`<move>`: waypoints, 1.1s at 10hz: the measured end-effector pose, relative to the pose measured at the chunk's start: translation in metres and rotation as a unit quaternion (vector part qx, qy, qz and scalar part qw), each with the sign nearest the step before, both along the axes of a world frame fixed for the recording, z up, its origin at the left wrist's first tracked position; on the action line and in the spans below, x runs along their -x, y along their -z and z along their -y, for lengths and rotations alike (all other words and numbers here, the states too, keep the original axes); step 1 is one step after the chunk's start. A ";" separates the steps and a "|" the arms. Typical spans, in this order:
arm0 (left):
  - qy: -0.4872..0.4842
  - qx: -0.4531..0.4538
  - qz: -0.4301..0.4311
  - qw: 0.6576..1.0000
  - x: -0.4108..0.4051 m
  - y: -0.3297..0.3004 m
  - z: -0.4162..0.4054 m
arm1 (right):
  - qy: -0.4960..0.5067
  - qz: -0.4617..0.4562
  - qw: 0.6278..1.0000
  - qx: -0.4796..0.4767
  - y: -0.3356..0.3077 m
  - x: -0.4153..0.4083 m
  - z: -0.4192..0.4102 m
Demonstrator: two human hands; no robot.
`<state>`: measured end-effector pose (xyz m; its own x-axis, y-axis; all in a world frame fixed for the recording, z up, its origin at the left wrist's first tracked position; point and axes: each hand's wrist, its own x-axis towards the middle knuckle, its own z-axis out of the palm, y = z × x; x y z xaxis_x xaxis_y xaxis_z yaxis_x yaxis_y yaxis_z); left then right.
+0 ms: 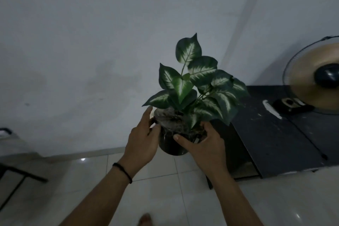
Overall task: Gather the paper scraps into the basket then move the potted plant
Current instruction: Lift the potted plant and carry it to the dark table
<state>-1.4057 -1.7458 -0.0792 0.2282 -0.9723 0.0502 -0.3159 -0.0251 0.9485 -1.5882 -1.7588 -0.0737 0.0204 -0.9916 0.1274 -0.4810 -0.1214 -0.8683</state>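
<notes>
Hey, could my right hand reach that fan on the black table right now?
Probably not yet: the right hand and left hand both hold the potted plant, and the fan sits farther right.

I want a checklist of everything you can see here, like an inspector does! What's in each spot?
Surface: pale tiled floor; dark table on the right.
Job's things: potted plant held up in the air in front of the wall, above the floor, its dark pot between both hands. No basket or paper scraps seen.
Clutter: a fan stands on the dark table; white marks on the tabletop.
Grippers: left hand holds the pot's left side; right hand grips its right side, thumb across the front.
Cables: nothing seen.
Surroundings: plain white wall; a black metal frame at lower left; a foot at the bottom edge.
</notes>
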 end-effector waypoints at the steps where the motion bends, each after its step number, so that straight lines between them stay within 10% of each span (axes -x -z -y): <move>1: -0.045 -0.044 -0.053 0.997 -0.014 0.033 0.050 | -0.046 0.022 0.997 -0.055 0.032 -0.008 0.059; 6: -0.085 -0.227 -0.140 0.960 -0.006 0.299 0.221 | 0.074 0.214 0.889 -0.398 0.307 0.005 0.236; 11: -0.094 -0.367 -0.226 0.898 0.078 0.602 0.329 | 0.135 0.146 0.848 -0.491 0.639 0.098 0.345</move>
